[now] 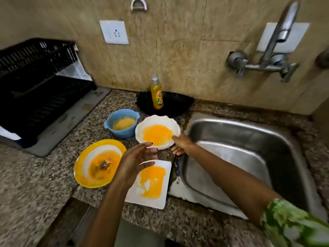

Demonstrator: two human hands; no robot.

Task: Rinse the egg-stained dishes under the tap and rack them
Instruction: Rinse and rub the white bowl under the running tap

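A white scalloped plate (157, 132) smeared with yellow egg sits on the granite counter beside the sink. My right hand (180, 144) grips its near right rim, thumb on top. My left hand (136, 157) hovers open just in front of the plate, over a white rectangular plate (151, 184) stained with egg. A yellow-rimmed round plate (98, 163) with egg and a dark scrap lies to the left. A blue bowl (122, 123) with egg stands behind it. The black dish rack (35, 82) stands at the far left. The tap (279, 41) on the wall is not running.
The steel sink (240, 157) on the right holds nothing. A yellow dish-soap bottle (157, 94) stands on a black plate (176, 104) against the wall. A wall socket (114, 32) is above the counter. The counter's front edge runs below my arms.
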